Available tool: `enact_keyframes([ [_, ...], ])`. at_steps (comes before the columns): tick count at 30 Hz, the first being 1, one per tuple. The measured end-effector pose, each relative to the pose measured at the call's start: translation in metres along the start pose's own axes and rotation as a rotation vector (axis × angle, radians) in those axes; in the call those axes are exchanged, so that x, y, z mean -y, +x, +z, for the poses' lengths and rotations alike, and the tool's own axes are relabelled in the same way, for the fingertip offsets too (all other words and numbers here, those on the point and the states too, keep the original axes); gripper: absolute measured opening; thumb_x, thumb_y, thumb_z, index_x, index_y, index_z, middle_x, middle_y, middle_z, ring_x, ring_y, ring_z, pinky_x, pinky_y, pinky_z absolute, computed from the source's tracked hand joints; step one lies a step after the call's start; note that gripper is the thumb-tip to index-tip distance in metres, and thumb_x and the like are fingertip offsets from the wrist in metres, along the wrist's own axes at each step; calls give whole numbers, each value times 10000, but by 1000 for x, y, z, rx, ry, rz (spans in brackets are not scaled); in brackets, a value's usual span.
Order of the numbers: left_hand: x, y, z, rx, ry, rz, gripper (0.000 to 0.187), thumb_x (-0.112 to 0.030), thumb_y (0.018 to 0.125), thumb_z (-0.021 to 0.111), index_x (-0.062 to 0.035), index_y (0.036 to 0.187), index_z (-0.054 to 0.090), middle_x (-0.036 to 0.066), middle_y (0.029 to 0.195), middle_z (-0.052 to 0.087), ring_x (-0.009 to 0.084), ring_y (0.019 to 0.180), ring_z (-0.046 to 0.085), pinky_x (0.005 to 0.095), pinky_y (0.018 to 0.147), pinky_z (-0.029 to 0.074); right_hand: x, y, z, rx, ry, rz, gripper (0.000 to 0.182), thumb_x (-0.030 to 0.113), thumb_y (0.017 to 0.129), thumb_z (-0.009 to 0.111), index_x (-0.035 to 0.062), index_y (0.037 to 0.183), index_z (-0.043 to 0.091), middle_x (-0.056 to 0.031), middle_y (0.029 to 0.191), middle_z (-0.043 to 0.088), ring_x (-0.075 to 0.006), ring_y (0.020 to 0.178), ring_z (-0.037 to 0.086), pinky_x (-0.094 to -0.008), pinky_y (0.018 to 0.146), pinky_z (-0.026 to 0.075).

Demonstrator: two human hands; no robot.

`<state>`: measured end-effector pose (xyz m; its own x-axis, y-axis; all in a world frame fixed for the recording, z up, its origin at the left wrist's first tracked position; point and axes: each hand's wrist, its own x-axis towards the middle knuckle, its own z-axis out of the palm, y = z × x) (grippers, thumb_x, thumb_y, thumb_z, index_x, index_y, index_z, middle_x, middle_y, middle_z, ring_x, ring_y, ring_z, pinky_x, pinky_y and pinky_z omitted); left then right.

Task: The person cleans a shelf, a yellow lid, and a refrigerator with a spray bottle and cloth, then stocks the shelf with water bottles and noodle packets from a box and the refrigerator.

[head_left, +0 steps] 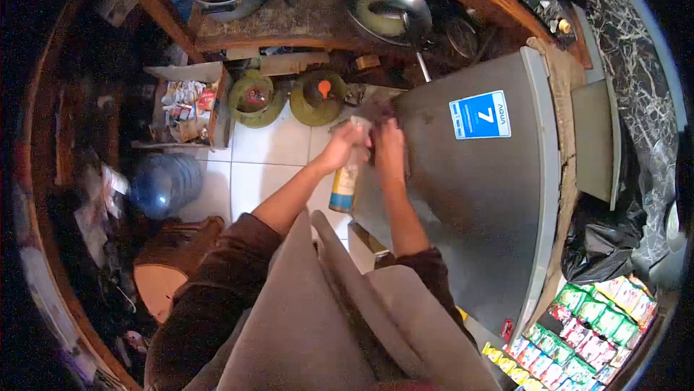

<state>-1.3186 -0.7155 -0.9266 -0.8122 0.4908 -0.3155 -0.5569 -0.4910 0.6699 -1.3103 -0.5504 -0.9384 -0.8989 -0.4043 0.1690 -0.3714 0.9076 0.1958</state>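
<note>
Grey clothing (pixel 275 319) lies nearest us. Our left hand (pixel 349 144) curls around a can (pixel 344 190) beside the fridge (pixel 470 203); whether our blurred right hand (pixel 390 144) grips, we cannot tell. Handling the can seems underway, calling next for steadiness.

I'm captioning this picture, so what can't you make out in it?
All in the head view:
Canister: top covered by the left hand and blurred; label too small to read.
Right hand: fingertips lost in blur and shadow, so their contact is unclear.
Black bag: contents hidden by its plastic.
</note>
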Motion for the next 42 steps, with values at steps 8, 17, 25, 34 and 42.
enact_keyframes([
  [8, 15, -59, -29, -60, -33, 8, 426, -364, 889, 378, -1, 1112, 371, 106, 1110, 536, 195, 669, 550, 309, 629, 486, 3, -264, 5, 549, 136, 51, 370, 117, 805, 424, 5, 1154, 476, -169, 1235, 429, -337, 1204, 314, -349, 1024, 194],
  [17, 35, 9, -42, -237, -369, -310, 308, -343, 899, 352, -87, 1064, 396, 75, 890, 554, 249, 686, 563, 389, 633, 480, 4, 6, -85, -148, -8, 229, 261, 37, 744, 475, 88, 985, 560, -115, 1228, 449, -312, 1159, 372, -442, 791, 347],
  [25, 86, -48, -47, -421, -223, -366, 378, -320, 916, 303, -37, 1152, 383, 72, 1091, 566, 243, 731, 593, 375, 618, 473, 43, -134, 82, 710, 367, 193, 396, 158, 775, 410, -6, 1124, 493, -191, 1278, 356, -330, 1251, 219, -448, 1052, 86],
  [34, 97, -22, -46, -558, -471, -360, 277, -284, 913, 313, -59, 1061, 380, 70, 816, 536, 248, 628, 543, 406, 588, 457, 3, -220, -28, 246, 158, 180, 312, 110, 765, 464, 52, 1067, 514, -112, 1271, 400, -314, 1216, 305, -490, 925, 276],
  [42, 121, -9, -63, -455, -167, -184, 443, -389, 898, 346, -33, 1160, 329, 88, 1084, 550, 212, 677, 562, 364, 631, 487, 31, -12, 132, 27, 102, -7, 307, 83, 735, 476, 15, 1031, 517, -152, 1229, 410, -333, 1213, 290, -436, 964, 272],
])
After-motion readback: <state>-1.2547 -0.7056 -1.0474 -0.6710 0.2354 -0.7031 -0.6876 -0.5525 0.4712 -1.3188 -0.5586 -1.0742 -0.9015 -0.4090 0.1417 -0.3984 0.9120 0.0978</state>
